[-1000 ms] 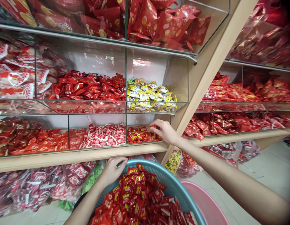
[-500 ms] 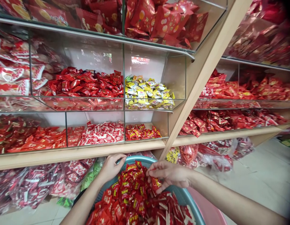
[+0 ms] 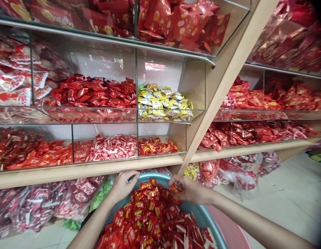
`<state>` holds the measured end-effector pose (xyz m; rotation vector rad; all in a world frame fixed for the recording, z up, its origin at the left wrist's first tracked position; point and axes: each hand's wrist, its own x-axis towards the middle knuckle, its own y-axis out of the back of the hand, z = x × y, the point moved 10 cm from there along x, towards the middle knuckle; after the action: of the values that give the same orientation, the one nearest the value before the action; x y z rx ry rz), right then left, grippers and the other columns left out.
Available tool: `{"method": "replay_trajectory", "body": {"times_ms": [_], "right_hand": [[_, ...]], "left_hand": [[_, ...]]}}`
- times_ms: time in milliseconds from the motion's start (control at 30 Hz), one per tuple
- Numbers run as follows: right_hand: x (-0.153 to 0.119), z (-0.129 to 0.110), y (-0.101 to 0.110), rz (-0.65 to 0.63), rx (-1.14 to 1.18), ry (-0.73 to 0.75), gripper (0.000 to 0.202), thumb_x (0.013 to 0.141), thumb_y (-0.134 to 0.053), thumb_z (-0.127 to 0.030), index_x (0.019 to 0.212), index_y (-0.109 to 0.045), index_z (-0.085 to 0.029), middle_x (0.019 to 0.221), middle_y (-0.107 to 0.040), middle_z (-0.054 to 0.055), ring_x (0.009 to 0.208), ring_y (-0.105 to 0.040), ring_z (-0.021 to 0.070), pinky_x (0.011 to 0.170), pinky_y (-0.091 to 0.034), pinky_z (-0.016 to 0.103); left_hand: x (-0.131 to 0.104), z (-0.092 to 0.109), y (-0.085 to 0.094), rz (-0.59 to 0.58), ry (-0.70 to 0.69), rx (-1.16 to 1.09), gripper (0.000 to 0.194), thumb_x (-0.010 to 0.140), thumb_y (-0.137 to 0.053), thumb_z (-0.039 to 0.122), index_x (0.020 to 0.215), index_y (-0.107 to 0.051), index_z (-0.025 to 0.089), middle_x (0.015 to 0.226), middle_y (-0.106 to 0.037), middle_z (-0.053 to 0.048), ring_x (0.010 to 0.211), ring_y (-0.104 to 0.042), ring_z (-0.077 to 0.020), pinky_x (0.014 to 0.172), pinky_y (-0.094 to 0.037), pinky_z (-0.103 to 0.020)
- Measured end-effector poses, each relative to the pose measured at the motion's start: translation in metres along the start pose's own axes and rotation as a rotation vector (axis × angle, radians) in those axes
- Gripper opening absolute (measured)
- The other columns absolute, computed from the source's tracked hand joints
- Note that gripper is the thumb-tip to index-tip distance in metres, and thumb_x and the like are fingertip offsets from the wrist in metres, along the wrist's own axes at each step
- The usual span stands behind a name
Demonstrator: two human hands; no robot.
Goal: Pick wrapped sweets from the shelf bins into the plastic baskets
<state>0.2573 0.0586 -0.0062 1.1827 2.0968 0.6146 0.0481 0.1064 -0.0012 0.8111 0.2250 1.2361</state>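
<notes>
A teal plastic basket (image 3: 213, 221) stands in front of me, filled with red wrapped candies (image 3: 150, 214); many carry yellow lettering, others at the right show white. My left hand (image 3: 125, 185) is closed on the basket's far left rim, its fingertips partly hidden. Over the far right side of the basket, my right hand (image 3: 185, 188) pinches a red candy with yellow lettering (image 3: 174, 188) between thumb and fingers. More loose candies lie just below that hand.
Clear-fronted shelf bins (image 3: 161, 145) of wrapped candies rise ahead, above a wooden ledge (image 3: 98, 167). Plastic bags of sweets (image 3: 38, 204) lie on the floor under it. A pink tub (image 3: 231, 228) sits beneath the basket at the right. A slanted-looking wooden upright (image 3: 222, 90) divides the shelves.
My right hand has moved slightly up and to the right, toward the basket's rim, with its fingers drawn in around the candy. My left hand stays on the rim.
</notes>
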Motion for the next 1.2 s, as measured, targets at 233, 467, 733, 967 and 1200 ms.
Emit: {"method": "replay_trajectory", "body": {"times_ms": [233, 467, 733, 967, 1200], "right_hand": [[-0.008, -0.019, -0.005, 0.031, -0.365, 0.103, 0.06, 0.073, -0.05, -0.006, 0.131, -0.037, -0.017, 0.1, -0.06, 0.01, 0.091, -0.056, 0.0224, 0.078, -0.043, 0.032], [-0.006, -0.038, -0.019, 0.048, -0.573, 0.133, 0.06, 0.073, -0.045, -0.001, 0.132, -0.037, -0.011, 0.115, -0.059, 0.015, 0.102, -0.057, 0.0248, 0.083, -0.045, 0.032], [0.0, -0.044, -0.021, 0.183, -0.866, 0.133, 0.057, 0.076, -0.041, 0.001, 0.13, -0.037, -0.019, 0.103, -0.064, 0.009, 0.078, -0.067, 0.0211, 0.058, -0.043, 0.025], [-0.006, -0.041, -0.019, 0.122, -0.749, 0.072, 0.045, 0.075, -0.042, 0.0, 0.117, -0.045, -0.015, 0.1, -0.064, 0.009, 0.084, -0.065, 0.0233, 0.062, -0.044, 0.028], [-0.003, -0.029, -0.02, 0.19, -0.72, 0.056, 0.052, 0.075, -0.044, -0.004, 0.124, -0.041, -0.02, 0.1, -0.065, 0.008, 0.081, -0.066, 0.0227, 0.06, -0.043, 0.027]], "left_hand": [[0.0, 0.0, 0.0, -0.003, -0.002, -0.01, 0.026, 0.087, -0.046, 0.033, 0.09, -0.069, 0.02, 0.088, -0.073, -0.001, 0.078, -0.065, -0.0167, 0.073, -0.048, -0.021], [-0.001, -0.003, -0.001, -0.006, 0.005, -0.019, 0.025, 0.088, -0.047, 0.033, 0.091, -0.068, 0.021, 0.09, -0.072, 0.0, 0.081, -0.065, -0.0163, 0.074, -0.047, -0.021], [0.0, -0.007, -0.003, -0.005, 0.012, -0.017, 0.026, 0.088, -0.047, 0.034, 0.092, -0.068, 0.021, 0.091, -0.072, -0.001, 0.081, -0.065, -0.0164, 0.072, -0.048, -0.021], [-0.001, -0.006, -0.003, -0.008, 0.005, -0.008, 0.025, 0.088, -0.047, 0.034, 0.092, -0.068, 0.021, 0.09, -0.072, 0.0, 0.08, -0.065, -0.0161, 0.071, -0.047, -0.021], [-0.001, -0.008, -0.004, -0.01, 0.016, -0.002, 0.025, 0.088, -0.047, 0.035, 0.092, -0.068, 0.022, 0.091, -0.072, 0.0, 0.08, -0.065, -0.0162, 0.071, -0.047, -0.021]]}}
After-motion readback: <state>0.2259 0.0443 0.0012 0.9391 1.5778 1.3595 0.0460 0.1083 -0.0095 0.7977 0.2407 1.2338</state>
